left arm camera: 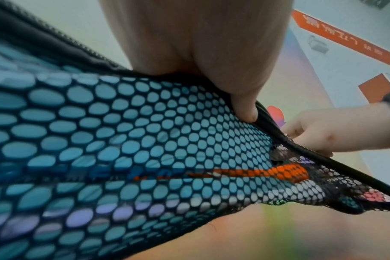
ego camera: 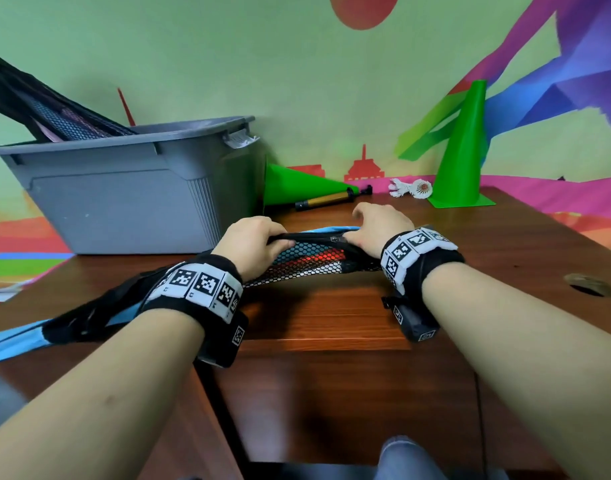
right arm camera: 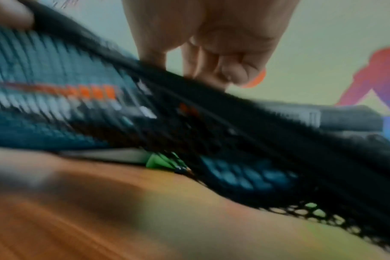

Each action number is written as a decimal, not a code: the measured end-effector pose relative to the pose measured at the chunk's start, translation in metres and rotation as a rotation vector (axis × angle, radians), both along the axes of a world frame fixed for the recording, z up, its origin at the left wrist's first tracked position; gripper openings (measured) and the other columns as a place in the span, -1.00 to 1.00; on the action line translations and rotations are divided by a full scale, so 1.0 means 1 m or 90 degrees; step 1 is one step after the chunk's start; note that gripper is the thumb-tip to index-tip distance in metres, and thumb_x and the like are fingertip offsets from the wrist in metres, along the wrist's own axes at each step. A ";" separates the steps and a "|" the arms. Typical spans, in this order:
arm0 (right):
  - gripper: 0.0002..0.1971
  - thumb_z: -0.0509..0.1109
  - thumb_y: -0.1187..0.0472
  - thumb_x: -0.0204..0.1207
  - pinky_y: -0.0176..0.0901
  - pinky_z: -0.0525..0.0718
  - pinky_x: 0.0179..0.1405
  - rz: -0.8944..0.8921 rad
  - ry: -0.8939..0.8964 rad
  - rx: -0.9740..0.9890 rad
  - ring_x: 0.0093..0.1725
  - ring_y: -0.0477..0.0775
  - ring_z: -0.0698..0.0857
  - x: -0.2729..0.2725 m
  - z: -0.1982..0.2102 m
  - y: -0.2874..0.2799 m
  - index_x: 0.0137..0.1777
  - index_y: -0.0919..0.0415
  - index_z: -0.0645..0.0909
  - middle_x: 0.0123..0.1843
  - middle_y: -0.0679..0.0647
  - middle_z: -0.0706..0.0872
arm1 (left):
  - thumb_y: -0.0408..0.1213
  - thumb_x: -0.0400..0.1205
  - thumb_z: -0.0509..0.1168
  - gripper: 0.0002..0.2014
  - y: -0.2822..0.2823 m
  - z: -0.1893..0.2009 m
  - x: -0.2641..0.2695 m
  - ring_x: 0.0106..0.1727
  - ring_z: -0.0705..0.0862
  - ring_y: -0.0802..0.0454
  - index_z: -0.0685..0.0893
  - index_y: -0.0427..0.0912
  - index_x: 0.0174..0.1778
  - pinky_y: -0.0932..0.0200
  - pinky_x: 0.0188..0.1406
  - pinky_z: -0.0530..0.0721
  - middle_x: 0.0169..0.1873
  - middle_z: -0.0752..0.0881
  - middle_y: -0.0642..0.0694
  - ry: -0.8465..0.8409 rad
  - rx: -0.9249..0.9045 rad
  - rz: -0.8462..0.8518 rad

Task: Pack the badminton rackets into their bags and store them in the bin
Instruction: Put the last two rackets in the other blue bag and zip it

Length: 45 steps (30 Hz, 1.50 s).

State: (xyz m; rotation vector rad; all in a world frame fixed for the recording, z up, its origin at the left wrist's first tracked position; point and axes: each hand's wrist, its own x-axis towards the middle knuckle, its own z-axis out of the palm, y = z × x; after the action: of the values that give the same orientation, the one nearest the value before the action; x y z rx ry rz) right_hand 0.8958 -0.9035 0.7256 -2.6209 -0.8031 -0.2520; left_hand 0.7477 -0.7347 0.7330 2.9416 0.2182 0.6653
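A blue mesh racket bag (ego camera: 307, 261) is held just above the wooden table (ego camera: 505, 258), its zipped edge pinched by the left hand (ego camera: 255, 242) while the zipper pull is nipped by the right hand (ego camera: 380, 225). Zipping appears underway; steady tension is needed next. The grey bin (ego camera: 124, 195), already holding bags, stands close by on the left; green cones (ego camera: 465, 147) lie clear beyond.

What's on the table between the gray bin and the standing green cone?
In the head view, between the gray bin and the standing cone lie a tipped-over green cone, a small gold pump and white shuttlecocks.
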 end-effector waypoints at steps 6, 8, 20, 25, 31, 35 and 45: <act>-0.64 0.20 -0.10 0.55 -0.17 0.46 -0.23 -0.041 -0.176 -0.099 -0.17 0.16 0.57 0.001 -0.007 0.002 -0.03 0.14 0.71 -0.19 0.06 0.60 | -0.09 0.63 0.31 -0.78 0.004 0.006 -0.001 -0.10 0.62 -0.10 0.79 -0.12 -0.02 0.17 -0.22 0.40 -0.31 0.57 -0.02 -0.002 0.002 -0.016; -0.60 0.22 -0.14 0.50 -0.05 0.49 -0.02 -0.083 -0.156 -0.103 0.02 0.20 0.59 0.006 -0.004 -0.001 0.04 0.15 0.70 -0.02 0.12 0.64 | -0.09 0.63 0.31 -0.78 0.006 0.006 -0.002 -0.09 0.61 -0.10 0.79 -0.10 0.01 0.17 -0.20 0.39 -0.30 0.55 -0.01 0.007 0.003 -0.013; -0.50 0.25 -0.20 0.44 -0.09 0.53 -0.19 -0.196 0.032 -0.084 -0.06 0.30 0.58 0.018 -0.008 -0.009 0.05 0.25 0.62 0.03 0.21 0.63 | -0.06 0.65 0.26 -0.78 0.018 -0.007 -0.001 0.02 0.60 -0.12 0.75 0.00 0.07 -0.03 0.05 0.57 -0.28 0.46 0.06 0.014 0.027 0.018; -0.75 0.22 0.08 0.54 -0.12 0.50 -0.21 -0.117 -0.041 -0.074 -0.16 0.24 0.50 0.014 -0.006 -0.005 0.00 0.25 0.59 -0.03 0.22 0.67 | -0.06 0.65 0.24 -0.78 0.026 -0.017 -0.003 0.13 0.60 -0.12 0.74 0.03 0.12 -0.03 0.04 0.55 -0.21 0.45 0.08 -0.010 0.048 0.046; -0.55 0.14 -0.13 0.52 -0.10 0.46 -0.22 -0.201 0.033 -0.020 -0.15 0.25 0.55 0.023 -0.015 -0.002 0.08 0.28 0.52 -0.12 0.21 0.57 | -0.09 0.66 0.24 -0.78 0.032 -0.015 -0.002 0.13 0.57 -0.14 0.74 0.03 0.12 -0.03 0.05 0.52 -0.21 0.45 0.05 -0.009 0.024 0.048; -0.60 0.14 -0.07 0.54 -0.10 0.45 -0.25 -0.209 0.093 -0.022 -0.14 0.28 0.56 0.025 -0.021 0.002 0.03 0.31 0.52 -0.11 0.23 0.58 | -0.09 0.66 0.23 -0.78 0.033 -0.014 0.001 0.15 0.56 -0.13 0.74 0.06 0.13 -0.01 0.03 0.47 -0.19 0.44 0.05 0.004 0.040 0.060; -0.79 0.13 0.19 0.59 -0.17 0.45 -0.24 -0.034 0.092 -0.177 -0.17 0.24 0.55 0.020 -0.010 0.007 0.04 0.21 0.58 -0.11 0.18 0.60 | -0.03 0.68 0.17 -0.75 0.043 -0.019 -0.008 0.20 0.53 -0.13 0.71 0.11 0.17 0.01 0.08 0.39 0.05 0.63 -0.02 0.026 0.088 0.158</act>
State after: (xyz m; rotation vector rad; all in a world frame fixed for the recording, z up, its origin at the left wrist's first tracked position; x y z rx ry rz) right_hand 0.9162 -0.8967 0.7159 -2.8809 -0.7667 0.0389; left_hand 0.7397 -0.6917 0.7135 3.0921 0.5719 0.6765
